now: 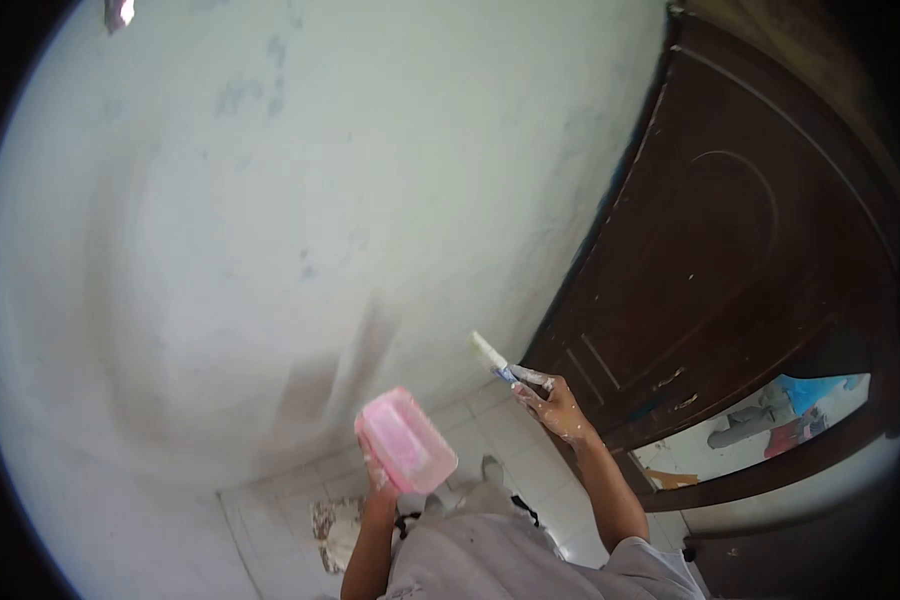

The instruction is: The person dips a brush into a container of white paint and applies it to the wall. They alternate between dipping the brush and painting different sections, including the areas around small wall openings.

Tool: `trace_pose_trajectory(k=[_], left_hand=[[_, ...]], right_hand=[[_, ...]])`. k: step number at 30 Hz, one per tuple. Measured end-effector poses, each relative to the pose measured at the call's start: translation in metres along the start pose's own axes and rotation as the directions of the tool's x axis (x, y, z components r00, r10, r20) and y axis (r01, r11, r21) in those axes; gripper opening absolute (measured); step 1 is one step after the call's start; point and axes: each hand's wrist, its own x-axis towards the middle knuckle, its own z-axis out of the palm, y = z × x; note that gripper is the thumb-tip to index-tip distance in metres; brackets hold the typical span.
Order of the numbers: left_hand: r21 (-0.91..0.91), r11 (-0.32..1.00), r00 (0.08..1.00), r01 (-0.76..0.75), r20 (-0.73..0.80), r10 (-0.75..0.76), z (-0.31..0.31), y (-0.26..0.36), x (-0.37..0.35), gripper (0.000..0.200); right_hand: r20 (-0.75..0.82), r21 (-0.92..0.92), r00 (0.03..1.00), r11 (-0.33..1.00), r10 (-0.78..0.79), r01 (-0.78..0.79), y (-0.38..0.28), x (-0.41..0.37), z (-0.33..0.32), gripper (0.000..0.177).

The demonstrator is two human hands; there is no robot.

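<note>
My left hand (378, 476) is closed on the side of a pink plastic container (408, 440), held tilted so that its inside shows. A whitish film coats the inside of the container. My right hand (562, 410), flecked with white, grips the handle of a paintbrush (488, 352). White covers the bristles, which point up and left toward the wall, and blue shows near the handle. In this view the brush overlaps the lower edge of the pale wall (370, 180), where patches of blue-grey marks show through.
A dark brown wardrobe (710, 220) with small handles stands on the right. Its mirror (760, 430) reflects blue and grey cloth. White-stained material (338, 535) lies on the tiled floor (290, 545) at lower left, near my feet.
</note>
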Motion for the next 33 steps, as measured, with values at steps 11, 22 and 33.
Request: trace_pose_trajectory(k=[11, 22, 33], left_hand=[[0.030, 0.999, 0.979, 0.034, 0.198, -0.039, 0.014, 0.007, 0.060, 0.072], [0.046, 0.998, 0.954, -0.052, 0.297, 0.036, 0.023, 0.013, 0.113, 0.071], [0.075, 0.985, 0.951, -0.156, 0.282, 0.130, 0.038, -0.012, 0.161, 0.071]], right_hand=[[-0.034, -0.720, 0.899, 0.634, -0.437, 0.281, -0.117, 0.062, -0.105, 0.033], [-0.102, -0.960, 0.568, 0.230, -0.817, 0.159, -0.320, 0.108, -0.190, 0.039], [-0.201, -0.980, 0.240, 0.197, -0.950, -0.040, -0.568, 0.119, -0.294, 0.053]])
